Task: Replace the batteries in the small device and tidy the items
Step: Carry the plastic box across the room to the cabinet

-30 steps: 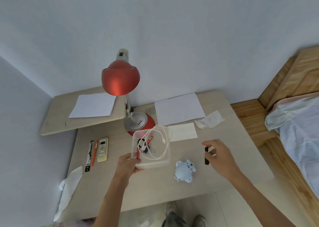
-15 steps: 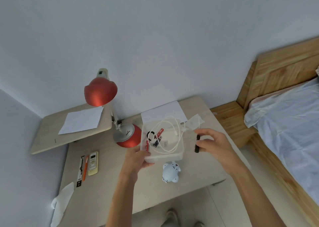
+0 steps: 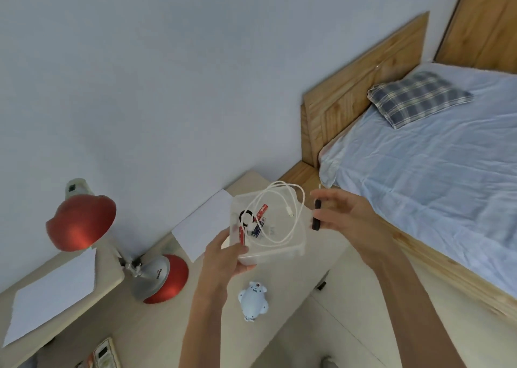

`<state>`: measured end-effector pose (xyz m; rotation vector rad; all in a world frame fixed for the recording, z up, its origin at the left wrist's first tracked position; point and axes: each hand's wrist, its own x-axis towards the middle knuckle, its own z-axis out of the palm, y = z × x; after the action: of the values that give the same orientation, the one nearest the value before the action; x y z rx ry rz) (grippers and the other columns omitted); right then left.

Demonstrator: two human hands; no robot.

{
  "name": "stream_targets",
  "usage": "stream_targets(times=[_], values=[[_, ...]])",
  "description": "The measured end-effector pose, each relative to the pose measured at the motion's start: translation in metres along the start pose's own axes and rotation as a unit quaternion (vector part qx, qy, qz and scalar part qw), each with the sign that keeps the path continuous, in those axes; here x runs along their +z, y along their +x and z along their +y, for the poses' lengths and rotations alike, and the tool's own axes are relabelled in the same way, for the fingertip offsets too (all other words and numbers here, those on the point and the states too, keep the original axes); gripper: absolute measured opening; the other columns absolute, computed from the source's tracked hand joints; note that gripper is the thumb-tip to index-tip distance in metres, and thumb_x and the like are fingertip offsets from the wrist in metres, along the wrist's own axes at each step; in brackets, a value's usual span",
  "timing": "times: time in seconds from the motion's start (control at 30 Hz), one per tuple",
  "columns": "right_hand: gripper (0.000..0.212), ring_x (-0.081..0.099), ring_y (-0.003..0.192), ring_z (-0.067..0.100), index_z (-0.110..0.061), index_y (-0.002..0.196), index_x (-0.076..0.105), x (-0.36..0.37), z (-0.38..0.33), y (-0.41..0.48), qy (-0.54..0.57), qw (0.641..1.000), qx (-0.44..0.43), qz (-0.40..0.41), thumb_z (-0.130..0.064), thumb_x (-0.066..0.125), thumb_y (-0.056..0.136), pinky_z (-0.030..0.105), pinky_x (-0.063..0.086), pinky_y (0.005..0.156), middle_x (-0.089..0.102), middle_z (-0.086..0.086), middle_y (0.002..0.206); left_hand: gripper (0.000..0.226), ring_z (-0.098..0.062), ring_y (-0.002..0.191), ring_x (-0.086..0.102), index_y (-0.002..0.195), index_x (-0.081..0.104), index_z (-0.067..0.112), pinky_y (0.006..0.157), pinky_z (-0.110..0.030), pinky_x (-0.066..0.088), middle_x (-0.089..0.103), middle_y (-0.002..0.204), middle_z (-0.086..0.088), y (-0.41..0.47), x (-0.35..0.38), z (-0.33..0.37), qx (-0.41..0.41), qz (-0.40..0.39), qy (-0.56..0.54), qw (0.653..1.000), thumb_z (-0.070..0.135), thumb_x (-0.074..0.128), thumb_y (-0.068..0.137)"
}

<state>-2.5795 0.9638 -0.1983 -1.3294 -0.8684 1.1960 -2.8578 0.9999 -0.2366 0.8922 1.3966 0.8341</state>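
My left hand (image 3: 223, 258) grips the near left corner of a clear plastic box (image 3: 291, 248), held up above the desk. Inside the box lie a coiled white cable (image 3: 282, 208), red and blue batteries (image 3: 258, 219) and a black ring. Just right of the box, my right hand (image 3: 347, 213) pinches a small black-handled screwdriver (image 3: 316, 216), held upright. A light blue bear-shaped device (image 3: 253, 300) lies on the desk (image 3: 156, 337) below the box.
A red desk lamp (image 3: 84, 222) stands at the left with its base (image 3: 162, 278) near the box. White paper sheets (image 3: 201, 227) lie on the desk and on a side shelf. A remote (image 3: 105, 355) shows at the bottom edge. A bed (image 3: 433, 177) fills the right.
My left hand lifted the box off the desk and carried it to the right. My right hand with the screwdriver rose beside it. The view swung right toward the bed.
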Motion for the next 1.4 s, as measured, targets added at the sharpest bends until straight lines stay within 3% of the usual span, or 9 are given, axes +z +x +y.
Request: stream_targets(times=[0.2, 0.4, 0.53, 0.77, 0.9, 1.07, 1.13, 1.23, 1.4], values=[[0.033, 0.08, 0.094, 0.029, -0.019, 0.115, 0.081, -0.044, 0.004, -0.071, 0.002, 0.995, -0.008, 0.096, 0.0, 0.081, 0.088, 0.053, 0.062, 0.098, 0.079, 0.006, 0.108, 0.069, -0.029, 0.112, 0.077, 0.142, 0.06, 0.044, 0.086, -0.054, 0.067, 0.075, 0.128, 0.001, -0.021, 0.047, 0.007, 0.04, -0.142, 0.027, 0.989, -0.004, 0.068, 0.092], [0.033, 0.08, 0.087, 0.036, -0.019, 0.113, 0.081, -0.109, -0.003, -0.142, 0.013, 0.982, -0.022, 0.187, 0.004, 0.076, 0.09, 0.051, 0.061, 0.101, 0.079, 0.006, 0.1, 0.071, -0.025, 0.103, 0.08, 0.151, 0.049, 0.044, 0.079, -0.05, 0.068, 0.073, 0.128, -0.002, -0.058, 0.128, 0.011, 0.071, -0.249, 0.088, 0.962, -0.004, 0.066, 0.101], [0.032, 0.08, 0.087, 0.039, -0.019, 0.116, 0.079, -0.173, -0.009, -0.192, 0.022, 0.968, -0.035, 0.246, 0.0, 0.078, 0.091, 0.054, 0.055, 0.109, 0.079, 0.003, 0.104, 0.075, -0.026, 0.105, 0.079, 0.152, 0.049, 0.048, 0.077, -0.041, 0.068, 0.079, 0.12, -0.004, -0.1, 0.197, 0.013, 0.092, -0.328, 0.128, 0.931, -0.006, 0.061, 0.102], [0.033, 0.081, 0.089, 0.037, -0.022, 0.115, 0.079, -0.321, -0.015, -0.309, 0.028, 0.935, -0.046, 0.351, -0.001, 0.08, 0.089, 0.058, 0.048, 0.116, 0.08, 0.008, 0.096, 0.085, -0.021, 0.115, 0.076, 0.155, 0.041, 0.055, 0.073, -0.038, 0.067, 0.067, 0.145, 0.003, -0.188, 0.369, -0.019, 0.08, -0.425, 0.18, 0.884, -0.006, 0.061, 0.1], [0.032, 0.081, 0.087, 0.035, -0.021, 0.117, 0.078, -0.406, -0.013, -0.392, 0.046, 0.896, -0.061, 0.438, -0.003, 0.079, 0.09, 0.058, 0.047, 0.117, 0.08, 0.005, 0.089, 0.083, -0.033, 0.11, 0.077, 0.147, 0.048, 0.061, 0.081, -0.044, 0.068, 0.077, 0.12, -0.002, -0.251, 0.475, -0.057, 0.067, -0.477, 0.195, 0.854, -0.003, 0.066, 0.097], [0.033, 0.081, 0.087, 0.035, -0.018, 0.118, 0.077, -0.486, -0.006, -0.497, 0.066, 0.829, -0.088, 0.548, -0.005, 0.083, 0.089, 0.059, 0.048, 0.116, 0.078, 0.0, 0.087, 0.084, -0.046, 0.124, 0.066, 0.144, 0.05, 0.067, 0.086, -0.052, 0.067, 0.057, 0.095, 0.005, -0.341, 0.589, -0.105, 0.059, -0.54, 0.221, 0.81, -0.001, 0.067, 0.097], [0.033, 0.081, 0.088, 0.034, -0.021, 0.117, 0.077, -0.511, -0.003, -0.534, 0.072, 0.798, -0.09, 0.591, -0.006, 0.084, 0.088, 0.059, 0.047, 0.116, 0.079, -0.001, 0.087, 0.085, -0.04, 0.12, 0.071, 0.144, 0.05, 0.067, 0.086, -0.051, 0.067, 0.063, 0.105, 0.008, -0.377, 0.631, -0.118, 0.057, -0.572, 0.232, 0.785, -0.002, 0.066, 0.098], [0.032, 0.081, 0.085, 0.031, -0.023, 0.114, 0.079, -0.546, 0.004, -0.582, 0.081, 0.749, -0.096, 0.65, -0.008, 0.085, 0.087, 0.061, 0.048, 0.114, 0.081, 0.003, 0.102, 0.083, -0.038, 0.119, 0.072, 0.141, 0.05, 0.069, 0.083, -0.05, 0.068, 0.068, 0.133, -0.011, -0.428, 0.691, -0.14, 0.056, -0.625, 0.251, 0.737, 0.0, 0.066, 0.098], [0.03, 0.081, 0.087, 0.034, -0.023, 0.115, 0.078, -0.602, 0.011, -0.645, 0.094, 0.681, -0.094, 0.72, -0.009, 0.083, 0.089, 0.058, 0.047, 0.116, 0.075, 0.018, 0.12, 0.083, -0.052, 0.125, 0.063, 0.141, 0.048, 0.073, 0.082, -0.05, 0.068, 0.063, 0.112, -0.01, -0.494, 0.78, -0.179, 0.057, -0.689, 0.284, 0.665, 0.002, 0.065, 0.101]])
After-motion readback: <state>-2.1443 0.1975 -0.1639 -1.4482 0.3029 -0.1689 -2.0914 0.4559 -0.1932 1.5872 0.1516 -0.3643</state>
